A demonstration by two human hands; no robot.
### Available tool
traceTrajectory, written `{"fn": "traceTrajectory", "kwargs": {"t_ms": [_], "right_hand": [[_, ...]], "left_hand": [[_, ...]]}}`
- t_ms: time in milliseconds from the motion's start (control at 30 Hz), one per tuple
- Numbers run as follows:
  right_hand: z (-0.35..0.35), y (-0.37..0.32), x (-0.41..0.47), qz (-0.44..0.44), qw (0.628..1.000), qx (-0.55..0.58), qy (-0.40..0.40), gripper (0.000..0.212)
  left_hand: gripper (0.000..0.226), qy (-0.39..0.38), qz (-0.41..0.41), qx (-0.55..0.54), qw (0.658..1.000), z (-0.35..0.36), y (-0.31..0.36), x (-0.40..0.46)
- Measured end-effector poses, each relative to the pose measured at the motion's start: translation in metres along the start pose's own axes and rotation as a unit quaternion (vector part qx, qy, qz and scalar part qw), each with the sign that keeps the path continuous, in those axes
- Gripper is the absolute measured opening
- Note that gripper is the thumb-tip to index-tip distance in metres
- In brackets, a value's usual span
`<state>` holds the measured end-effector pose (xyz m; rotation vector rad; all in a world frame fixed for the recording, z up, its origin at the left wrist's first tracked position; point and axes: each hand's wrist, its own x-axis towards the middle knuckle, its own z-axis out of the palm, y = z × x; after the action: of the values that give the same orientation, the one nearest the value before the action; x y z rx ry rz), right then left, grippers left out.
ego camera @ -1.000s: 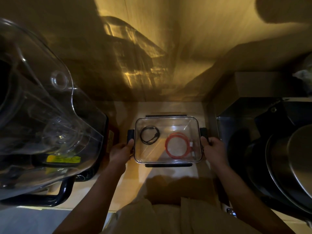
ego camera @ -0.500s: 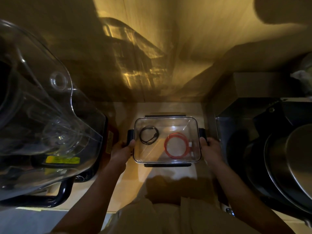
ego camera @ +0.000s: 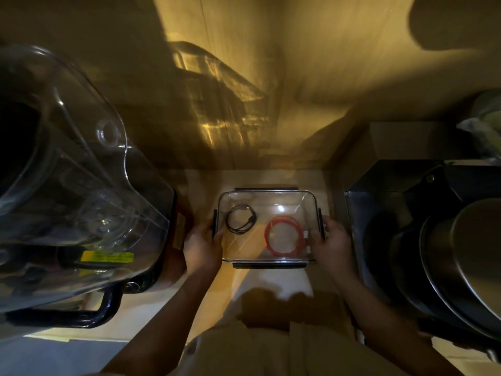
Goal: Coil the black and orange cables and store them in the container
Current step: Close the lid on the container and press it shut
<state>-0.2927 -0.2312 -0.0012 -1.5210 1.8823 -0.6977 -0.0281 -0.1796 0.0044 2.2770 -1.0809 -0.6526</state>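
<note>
Both hands grip a clear container point(ego camera: 267, 198) with black clips, sitting on a wooden shelf point(ego camera: 273, 280) in dim yellow light. Left hand point(ego camera: 202, 246) is wrapped over the container's left edge, fingers closed on it. Right hand point(ego camera: 332, 240) is closed on the right edge by the side clip. Inside, black cable point(ego camera: 241, 219) lies coiled at left-rear, orange cable point(ego camera: 284, 236) coiled at right-front, the two apart. Clear blender jug point(ego camera: 67, 185) stands close at left. Dark pans point(ego camera: 447, 253) are stacked at right.
</note>
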Motion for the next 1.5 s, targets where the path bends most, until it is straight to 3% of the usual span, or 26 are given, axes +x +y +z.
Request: {"fn": "traceTrajectory", "kwargs": {"t_ms": [400,667,800,967,1133,1300,1500], "right_hand": [[-0.002,0.012,0.001,0.064,0.993,0.067,-0.069,0.022],[-0.004,0.008,0.0,0.057,0.994,0.063,-0.067,0.023],[-0.002,0.0,-0.009,0.041,0.998,0.034,-0.034,0.025],[-0.001,-0.008,-0.013,-0.049,0.998,0.005,-0.031,0.05],[0.008,-0.003,-0.021,-0.149,0.972,-0.083,-0.162,0.087],[0.012,0.012,-0.021,-0.188,0.932,-0.212,-0.225,0.122],[0.018,0.011,-0.025,-0.181,0.918,-0.279,-0.216,0.122]], "left_hand": [[0.026,-0.012,-0.019,-0.022,0.999,-0.001,-0.001,0.001],[0.031,-0.01,-0.019,-0.025,0.999,0.001,-0.004,0.003],[0.038,-0.01,0.038,-0.022,0.999,0.005,-0.007,-0.003],[0.052,-0.038,0.149,0.059,0.986,0.004,-0.006,-0.004],[0.068,-0.176,0.296,0.101,0.933,0.01,-0.003,-0.015],[0.097,-0.241,0.323,0.188,0.895,0.016,-0.01,-0.01],[0.11,-0.258,0.332,0.26,0.869,0.014,-0.013,-0.009]]}}
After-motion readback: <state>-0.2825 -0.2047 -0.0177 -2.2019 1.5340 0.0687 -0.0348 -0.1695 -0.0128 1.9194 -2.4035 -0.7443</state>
